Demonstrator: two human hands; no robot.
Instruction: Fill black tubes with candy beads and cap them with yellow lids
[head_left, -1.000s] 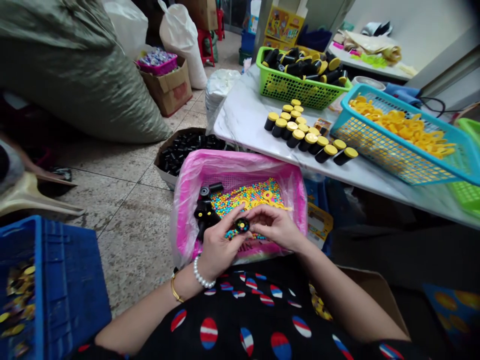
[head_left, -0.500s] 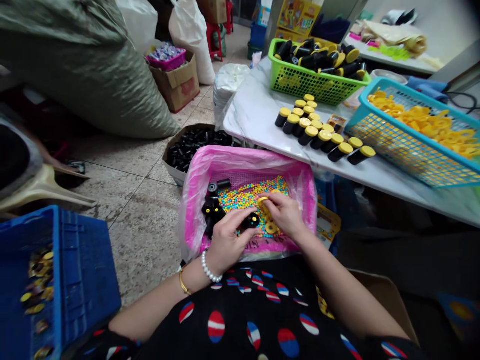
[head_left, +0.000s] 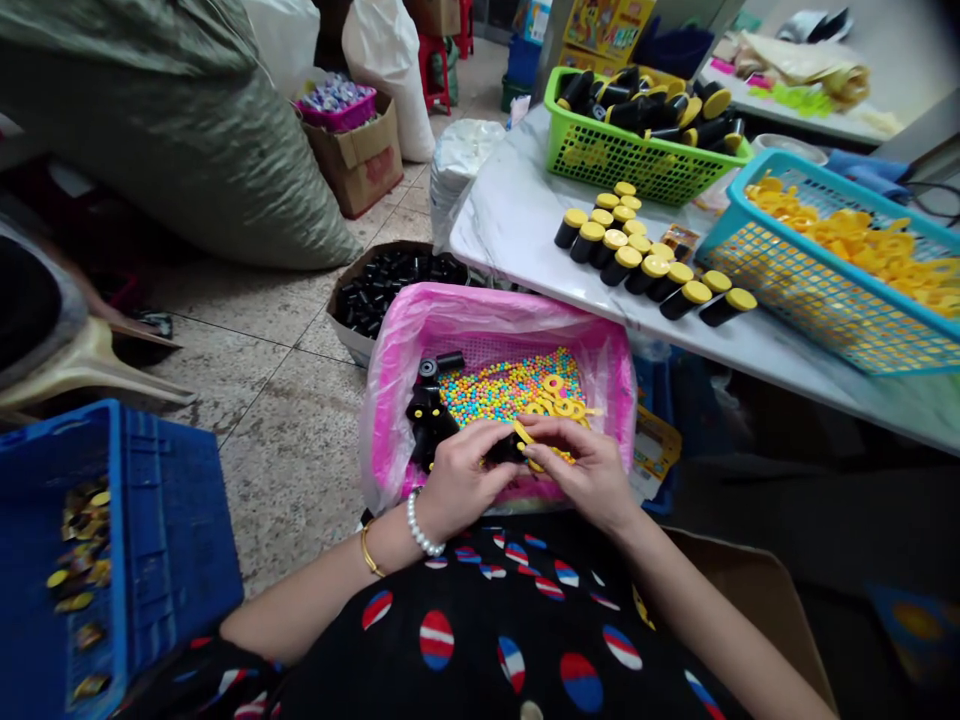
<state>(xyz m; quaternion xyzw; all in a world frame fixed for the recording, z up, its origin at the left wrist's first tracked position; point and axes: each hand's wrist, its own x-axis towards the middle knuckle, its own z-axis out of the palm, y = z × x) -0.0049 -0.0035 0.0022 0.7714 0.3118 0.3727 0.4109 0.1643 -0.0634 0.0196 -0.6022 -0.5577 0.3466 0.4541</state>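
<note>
Left hand: left hand (head_left: 469,468) curled nearly shut, fingers and thumb wrapped around a black cylinder (head_left: 504,449); pearl bracelet (head_left: 421,526) and gold bangle (head_left: 368,552) on the wrist.
Right hand: right hand (head_left: 583,462) partly closed, fingertips pinching a yellow ring (head_left: 523,433) right beside the cylinder's end.
Held item: cylinder between the hands, above the tray, mostly hidden by fingers; the ring is not seated on it as far as can be seen.
Tray: pink-lined tray (head_left: 495,312) directly below the hands, against the person's lap, inside a clear plastic bag.
In tray: colored beads (head_left: 506,392) fill the middle, loose rings (head_left: 559,406) lie on them, black tubes (head_left: 426,415) are piled at the left.
Floor left: blue crate (head_left: 169,500) with gold pieces (head_left: 82,570) inside it.
Floor ahead: cardboard box (head_left: 351,343) of black tubes (head_left: 394,285), just behind the tray; large green sack (head_left: 169,130) farther left.
Table: marble table (head_left: 510,240) to the right, holding rows of yellow-capped cylinders (head_left: 622,255) standing or lying.
Baskets: green basket (head_left: 592,150) of capped cylinders; teal basket (head_left: 795,300) of yellow caps.
Clothing: black dress (head_left: 450,640) with red, white and blue ovals.
</note>
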